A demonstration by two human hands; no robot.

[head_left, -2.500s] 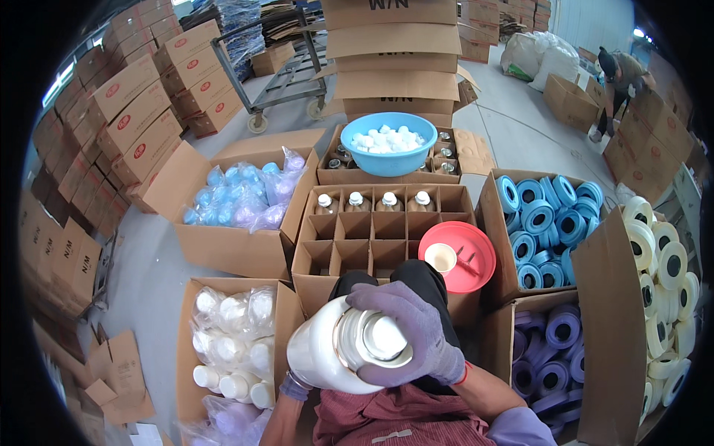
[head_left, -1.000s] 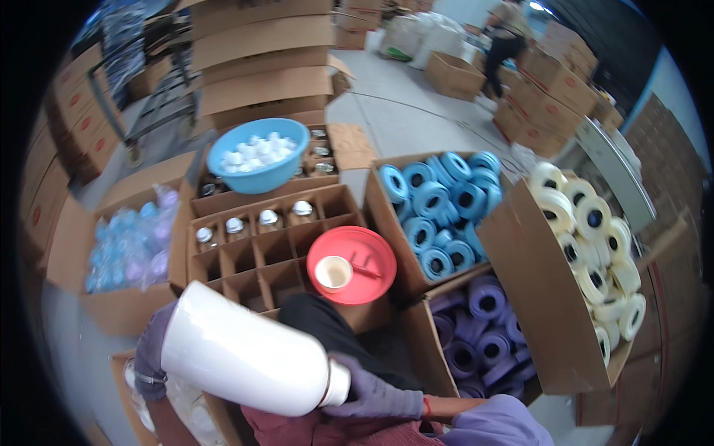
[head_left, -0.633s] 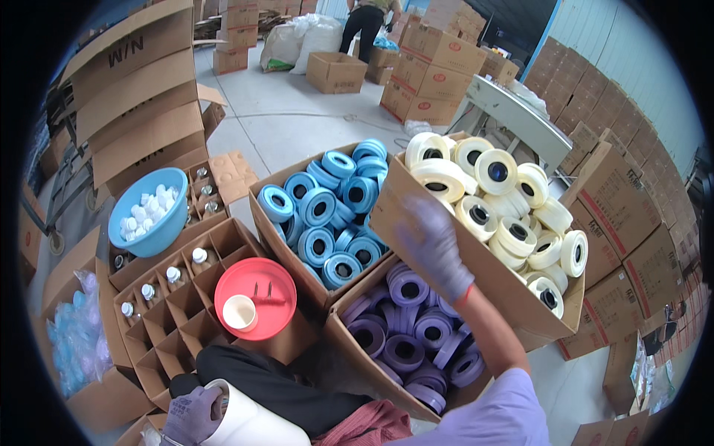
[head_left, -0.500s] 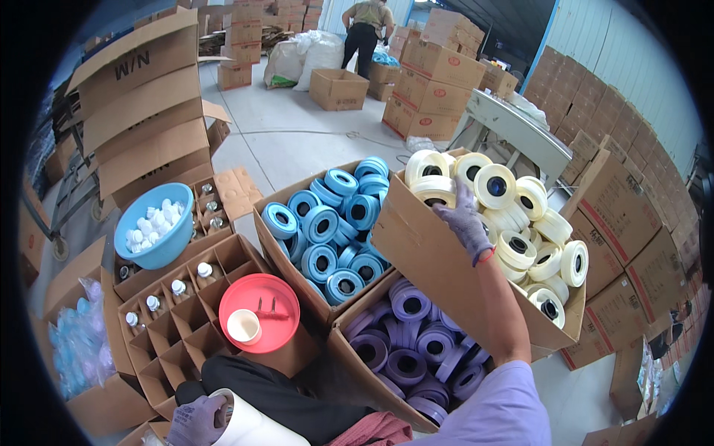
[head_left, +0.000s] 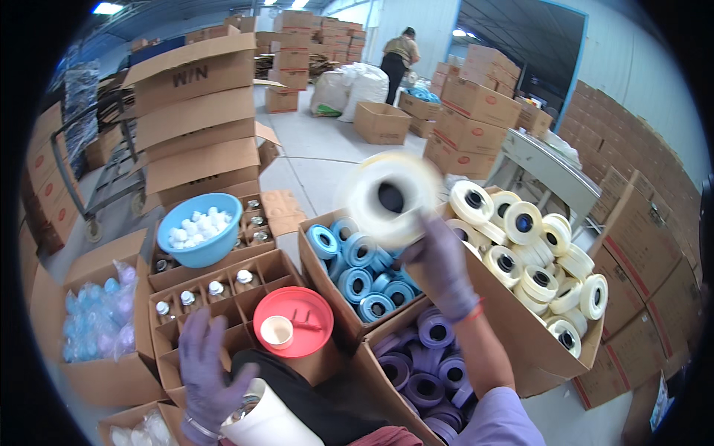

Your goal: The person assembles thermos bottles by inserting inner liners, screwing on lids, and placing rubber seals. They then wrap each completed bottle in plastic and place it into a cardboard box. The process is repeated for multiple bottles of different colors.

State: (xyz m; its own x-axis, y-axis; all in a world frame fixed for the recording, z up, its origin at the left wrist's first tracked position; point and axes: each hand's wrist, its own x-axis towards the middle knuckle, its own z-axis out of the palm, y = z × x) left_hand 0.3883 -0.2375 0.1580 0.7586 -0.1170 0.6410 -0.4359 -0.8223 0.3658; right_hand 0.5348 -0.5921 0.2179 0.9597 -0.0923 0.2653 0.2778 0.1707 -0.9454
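My right hand (head_left: pixel 440 267), in a purple glove, grips a cream ring-shaped plastic part (head_left: pixel 419 182) with a dark centre. Motion blurs this ring, held up above the carton of blue rings (head_left: pixel 357 281). My left hand (head_left: pixel 204 372), also gloved, is open with fingers spread beside a white cylinder (head_left: pixel 271 422) lying at my lap. Something glassy shows at the cylinder's mouth. Similar cream rings (head_left: pixel 523 223) heap in the carton (head_left: pixel 513 327) on the right, purple rings (head_left: pixel 424 388) in the one nearest me.
A divided carton (head_left: pixel 175 362) holds several capped bottles (head_left: pixel 216 288). A red lid (head_left: pixel 320 316) bears a small white cup (head_left: pixel 277 332). White caps fill a blue basin (head_left: pixel 230 236). Bagged blue and purple pieces (head_left: pixel 100 316) lie in a left carton. A person (head_left: pixel 400 59) stands far back.
My right hand has lifted a cream ring from the right carton and brought it leftward. My left hand has let go of the white cylinder's rim and opened. The view has tilted up.
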